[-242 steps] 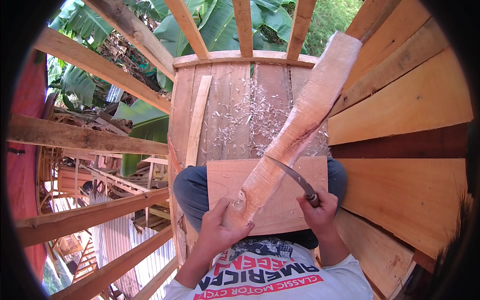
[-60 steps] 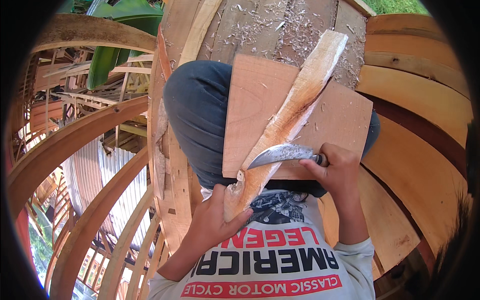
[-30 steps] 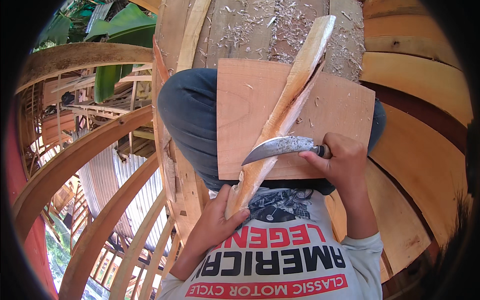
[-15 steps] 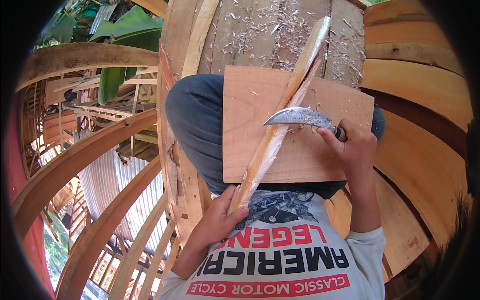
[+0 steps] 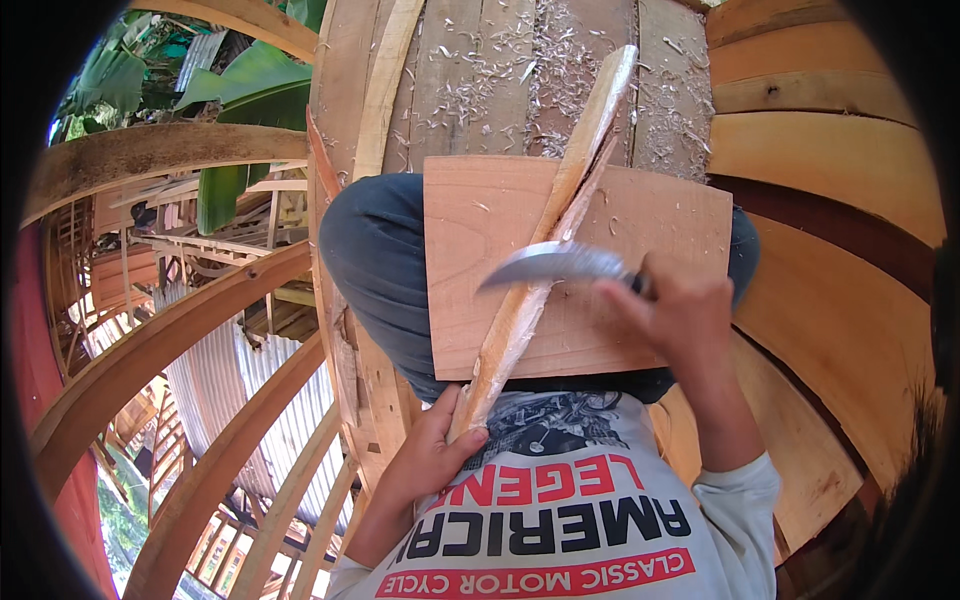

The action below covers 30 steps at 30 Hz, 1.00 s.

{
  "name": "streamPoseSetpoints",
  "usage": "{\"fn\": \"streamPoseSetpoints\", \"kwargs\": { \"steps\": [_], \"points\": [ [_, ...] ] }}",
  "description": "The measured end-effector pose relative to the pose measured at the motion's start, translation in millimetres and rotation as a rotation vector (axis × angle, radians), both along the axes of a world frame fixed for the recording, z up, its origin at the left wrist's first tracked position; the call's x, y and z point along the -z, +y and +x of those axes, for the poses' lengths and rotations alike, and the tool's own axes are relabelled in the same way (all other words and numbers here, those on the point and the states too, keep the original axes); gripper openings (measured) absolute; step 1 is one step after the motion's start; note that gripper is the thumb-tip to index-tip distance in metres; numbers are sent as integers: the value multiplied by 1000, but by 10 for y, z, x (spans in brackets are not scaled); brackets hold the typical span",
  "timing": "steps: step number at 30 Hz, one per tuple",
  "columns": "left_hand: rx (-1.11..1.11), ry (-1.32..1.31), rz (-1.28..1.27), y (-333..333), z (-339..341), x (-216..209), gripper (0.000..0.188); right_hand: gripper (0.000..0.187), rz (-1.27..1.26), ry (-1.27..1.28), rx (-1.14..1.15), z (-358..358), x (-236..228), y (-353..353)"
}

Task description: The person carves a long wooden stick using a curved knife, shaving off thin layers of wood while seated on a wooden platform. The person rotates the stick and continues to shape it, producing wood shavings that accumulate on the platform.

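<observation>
A long, pale strip of wood (image 5: 510,335) slants across a flat wooden board (image 5: 660,240) on my lap. A split runs along its upper half, and a raised sliver stands off its right side. My left hand (image 5: 440,440) is closed round the strip's lower end, close to my shirt. In my right hand (image 5: 680,310) is the dark handle of a curved knife (image 5: 555,263). The steel blade lies across the strip near its middle, its tip pointing left; blade and hand are blurred by motion. Whether the edge touches the wood I cannot tell.
Wood shavings (image 5: 490,95) litter the planks (image 5: 440,110) beyond my knees. Curved wooden ribs (image 5: 180,350) rise at the left with gaps between them. Overlapping planks (image 5: 830,165) wall the right side. Corrugated metal sheets (image 5: 215,370) and a large green leaf (image 5: 255,80) show outside the ribs.
My right hand and the knife have moved left and toward me along the strip. The left hand keeps its hold on the lower end. The whole view has shifted slightly.
</observation>
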<state>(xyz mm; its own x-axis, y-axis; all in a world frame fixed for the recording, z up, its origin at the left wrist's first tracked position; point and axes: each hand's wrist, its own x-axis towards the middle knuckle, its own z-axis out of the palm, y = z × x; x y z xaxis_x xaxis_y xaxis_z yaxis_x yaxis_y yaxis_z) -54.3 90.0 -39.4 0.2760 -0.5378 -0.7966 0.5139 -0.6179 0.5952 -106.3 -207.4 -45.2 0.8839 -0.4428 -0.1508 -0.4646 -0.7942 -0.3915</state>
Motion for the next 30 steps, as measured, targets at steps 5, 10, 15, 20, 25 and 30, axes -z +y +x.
{"fn": "streamPoseSetpoints", "kwargs": {
  "steps": [5,10,15,20,25,30],
  "points": [
    [16,3,-7,83,-49,71,41,52,-169,135,301,-68,27,-492],
    [1,14,-66,94,-83,71,56,50,-70,154,397,-155,27,-488],
    [-6,-258,-44,-9,167,-199,50,38,166,14,437,-200,-12,-420],
    [97,-805,75,-506,573,-633,58,27,756,-187,275,-215,-191,-274],
    [107,-1020,-19,-1193,641,-744,58,21,1173,-553,361,-80,-271,-160],
    [146,-953,-311,-1693,323,-711,56,30,1330,-872,465,-138,-403,-155]
  ]
}}
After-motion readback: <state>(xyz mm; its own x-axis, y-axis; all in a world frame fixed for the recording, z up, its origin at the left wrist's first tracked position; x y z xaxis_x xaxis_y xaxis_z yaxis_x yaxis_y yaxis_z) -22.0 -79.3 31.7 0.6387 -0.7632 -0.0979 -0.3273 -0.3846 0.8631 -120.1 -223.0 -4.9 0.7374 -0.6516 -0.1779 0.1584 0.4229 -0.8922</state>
